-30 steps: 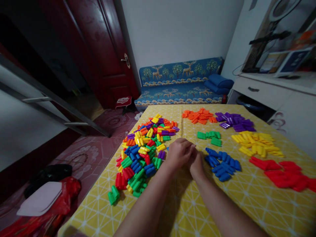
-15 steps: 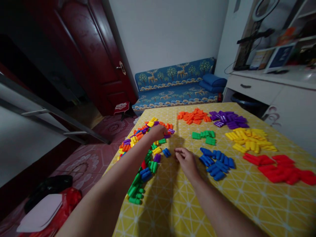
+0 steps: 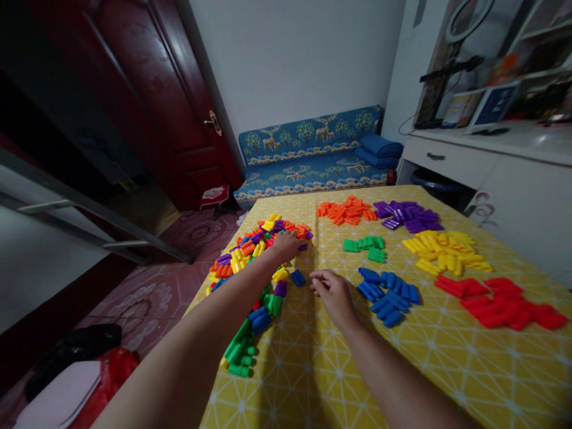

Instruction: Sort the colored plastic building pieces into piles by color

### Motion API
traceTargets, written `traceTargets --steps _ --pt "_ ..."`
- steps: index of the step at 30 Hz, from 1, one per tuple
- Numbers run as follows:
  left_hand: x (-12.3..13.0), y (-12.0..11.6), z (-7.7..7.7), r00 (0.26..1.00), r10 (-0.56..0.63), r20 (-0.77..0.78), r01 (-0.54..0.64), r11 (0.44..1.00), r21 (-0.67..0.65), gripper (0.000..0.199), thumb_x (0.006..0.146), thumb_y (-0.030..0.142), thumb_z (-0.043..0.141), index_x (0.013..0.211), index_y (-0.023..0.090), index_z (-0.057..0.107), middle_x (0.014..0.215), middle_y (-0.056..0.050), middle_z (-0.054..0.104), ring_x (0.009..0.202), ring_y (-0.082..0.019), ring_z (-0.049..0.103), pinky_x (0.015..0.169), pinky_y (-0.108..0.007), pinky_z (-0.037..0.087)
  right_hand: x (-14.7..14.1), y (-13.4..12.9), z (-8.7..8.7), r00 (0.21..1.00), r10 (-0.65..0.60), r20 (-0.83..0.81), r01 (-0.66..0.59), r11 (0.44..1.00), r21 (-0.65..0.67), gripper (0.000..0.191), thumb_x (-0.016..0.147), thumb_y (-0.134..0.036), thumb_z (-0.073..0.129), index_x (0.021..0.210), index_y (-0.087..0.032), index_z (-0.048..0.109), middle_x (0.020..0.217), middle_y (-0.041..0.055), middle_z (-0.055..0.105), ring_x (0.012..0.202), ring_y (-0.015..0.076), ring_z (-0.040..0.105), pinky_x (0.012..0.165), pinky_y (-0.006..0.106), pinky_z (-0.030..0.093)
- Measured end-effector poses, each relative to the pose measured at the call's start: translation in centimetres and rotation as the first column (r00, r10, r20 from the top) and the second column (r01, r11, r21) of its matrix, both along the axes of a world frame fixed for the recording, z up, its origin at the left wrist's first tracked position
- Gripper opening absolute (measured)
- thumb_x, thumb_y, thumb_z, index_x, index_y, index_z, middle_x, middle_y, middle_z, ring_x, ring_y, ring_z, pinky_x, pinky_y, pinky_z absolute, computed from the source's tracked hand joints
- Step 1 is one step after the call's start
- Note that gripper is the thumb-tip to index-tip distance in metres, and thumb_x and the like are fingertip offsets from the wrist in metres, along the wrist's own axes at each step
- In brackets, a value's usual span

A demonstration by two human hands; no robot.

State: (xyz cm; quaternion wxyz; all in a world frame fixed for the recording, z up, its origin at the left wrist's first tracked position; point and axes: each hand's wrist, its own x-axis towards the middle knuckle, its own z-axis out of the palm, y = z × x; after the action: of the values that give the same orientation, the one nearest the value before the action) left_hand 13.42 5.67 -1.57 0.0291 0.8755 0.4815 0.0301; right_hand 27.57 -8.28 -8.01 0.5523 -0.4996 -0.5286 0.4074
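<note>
My left hand (image 3: pixel 288 245) reaches over a mixed pile of plastic bullet-shaped building blocks (image 3: pixel 239 259), fingers stretched out and low on its right edge. A purple block (image 3: pixel 304 246) lies by its fingertips; whether they touch it I cannot tell. My right hand (image 3: pixel 331 293) rests near the table's middle, fingers curled together, with nothing visible in them. Just left of it lies a blue block pair (image 3: pixel 297 277). To its right is a group of blue blocks (image 3: pixel 391 298), and beyond that hand is a small green group (image 3: pixel 366 245).
Orange blocks (image 3: pixel 347 210), purple blocks (image 3: pixel 409 215), yellow blocks (image 3: pixel 447 251) and red blocks (image 3: pixel 503 302) lie in separate groups on the yellow patterned tablecloth (image 3: pixel 339 381). Behind the table stands a blue sofa (image 3: pixel 304 167). A white cabinet (image 3: pixel 513 185) is at right.
My left hand has shifted slightly down over the pile, its fingers now more stretched out. My right hand stays near the same spot, still curled. The view has shifted a little.
</note>
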Motion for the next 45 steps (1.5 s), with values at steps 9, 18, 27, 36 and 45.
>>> traceTargets --steps 9,18,27,36,45 --pt "-0.3 0.3 0.2 0.999 -0.016 0.033 0.017 1.000 -0.017 0.024 0.079 0.014 0.058 0.098 0.022 0.071 0.096 -0.013 0.067 0.100 -0.029 0.061 0.090 -0.036 0.043 0.0 -0.1 0.2 1.000 0.007 0.025 -0.008 1.000 0.019 0.017 0.079 -0.031 0.053 0.084 -0.022 0.066 0.083 0.0045 0.070 0.070 0.0186 0.070 0.063 0.031 0.057" --pt "-0.3 1.6 2.5 0.992 -0.097 -0.076 0.089 0.991 -0.100 0.023 0.073 0.018 0.059 0.088 0.020 0.076 0.086 -0.006 0.075 0.078 -0.020 0.065 0.070 -0.025 0.046 0.0 0.1 -0.4 0.997 -0.016 0.072 0.013 0.999 0.045 0.018 0.078 -0.029 0.053 0.085 -0.021 0.068 0.085 0.0060 0.072 0.076 0.0203 0.069 0.066 0.032 0.056" --pt "-1.4 2.7 4.5 0.962 -0.094 -0.258 0.055 0.986 -0.156 0.023 0.061 0.014 0.067 0.080 0.023 0.076 0.082 -0.002 0.076 0.079 -0.020 0.067 0.074 -0.026 0.047 0.0 0.2 -0.2 0.992 -0.028 0.123 0.018 0.996 0.086 0.020 0.079 -0.028 0.052 0.084 -0.020 0.069 0.083 0.0062 0.072 0.076 0.0196 0.067 0.071 0.031 0.052" --pt "0.2 -0.2 1.6 0.997 0.043 -0.061 -0.048 0.995 -0.085 0.023 0.059 0.005 0.068 0.080 0.014 0.070 0.097 -0.018 0.072 0.104 -0.038 0.065 0.093 -0.045 0.045 0.0 0.3 -0.7 0.995 -0.009 0.098 0.003 0.998 0.057 0.020 0.079 -0.031 0.053 0.085 -0.020 0.068 0.082 0.0060 0.072 0.072 0.0192 0.067 0.064 0.031 0.053" --pt "1.2 -3.1 1.0 0.710 0.337 0.618 -0.324 0.936 -0.139 0.025 0.088 0.017 0.044 0.108 0.014 0.058 0.098 -0.012 0.067 0.088 -0.022 0.068 0.076 -0.034 0.054 -0.2 0.2 -0.1 0.992 -0.068 -0.108 0.066 0.997 -0.028 0.032 0.078 -0.043 0.060 0.097 -0.018 0.066 0.089 0.0083 0.070 0.070 0.0205 0.066 0.054 0.030 0.053"
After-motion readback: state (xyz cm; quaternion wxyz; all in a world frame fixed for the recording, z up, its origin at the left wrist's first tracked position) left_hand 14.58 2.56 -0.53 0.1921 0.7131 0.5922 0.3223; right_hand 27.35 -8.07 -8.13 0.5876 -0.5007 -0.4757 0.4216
